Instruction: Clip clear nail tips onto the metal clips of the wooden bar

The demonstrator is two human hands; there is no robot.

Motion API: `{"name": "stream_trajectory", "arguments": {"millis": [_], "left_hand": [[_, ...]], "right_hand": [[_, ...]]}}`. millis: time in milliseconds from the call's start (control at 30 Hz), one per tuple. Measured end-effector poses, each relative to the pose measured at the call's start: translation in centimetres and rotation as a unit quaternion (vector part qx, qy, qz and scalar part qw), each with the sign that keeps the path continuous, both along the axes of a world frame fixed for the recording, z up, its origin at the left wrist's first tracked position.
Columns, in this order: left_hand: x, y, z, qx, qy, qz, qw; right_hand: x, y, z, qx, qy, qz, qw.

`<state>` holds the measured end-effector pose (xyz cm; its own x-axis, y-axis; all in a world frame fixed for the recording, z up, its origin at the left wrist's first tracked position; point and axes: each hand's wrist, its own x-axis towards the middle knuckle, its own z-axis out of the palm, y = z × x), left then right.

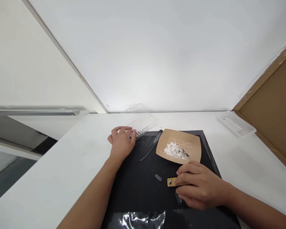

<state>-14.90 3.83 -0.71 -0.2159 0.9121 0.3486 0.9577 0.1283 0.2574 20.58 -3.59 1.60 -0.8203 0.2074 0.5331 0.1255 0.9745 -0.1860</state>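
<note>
My left hand (122,143) is curled over the near left corner of a clear plastic compartment box (146,122), whose raised lid leans back. Dark pieces show in the box's front row beside my thumb. On the black mat, my right hand (200,187) has its bent fingers around a yellow strip (171,182); a silver stud shows at its left end, the rest is under my fingers. A clear nail-shaped piece (158,177) lies left of the strip. Another clear piece (178,197) lies below it, partly under my right hand.
A brown paper tray (194,143) holds white bits, thin sticks and a small dark packet. Left of it lies a thin tool with a dark handle (158,136). A translucent tray (237,124) stands at the right, beside cardboard (276,108). Shiny plastic film (143,220) covers the black mat's (138,187) near edge.
</note>
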Motion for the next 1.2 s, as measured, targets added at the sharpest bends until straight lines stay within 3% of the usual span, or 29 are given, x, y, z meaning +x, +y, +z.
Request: {"name": "stream_trajectory", "arguments": {"millis": [100,500,933,1200], "left_hand": [[-0.2,0.1,-0.1,-0.038,-0.009,0.005,0.999],[-0.4,0.1,0.0,-0.045,-0.039,0.001,0.998],[-0.8,0.5,-0.2,-0.017,-0.094,0.028,0.995],[-1.0,0.5,-0.2,-0.002,-0.099,0.008,0.995]], "right_hand": [[0.0,0.0,-0.1,0.001,0.004,-0.003,1.000],[0.2,0.3,0.3,-0.008,0.033,-0.021,0.999],[0.7,0.7,0.7,-0.012,0.073,-0.048,0.996],[0.9,1.0,0.3,-0.027,0.085,-0.048,0.995]]}}
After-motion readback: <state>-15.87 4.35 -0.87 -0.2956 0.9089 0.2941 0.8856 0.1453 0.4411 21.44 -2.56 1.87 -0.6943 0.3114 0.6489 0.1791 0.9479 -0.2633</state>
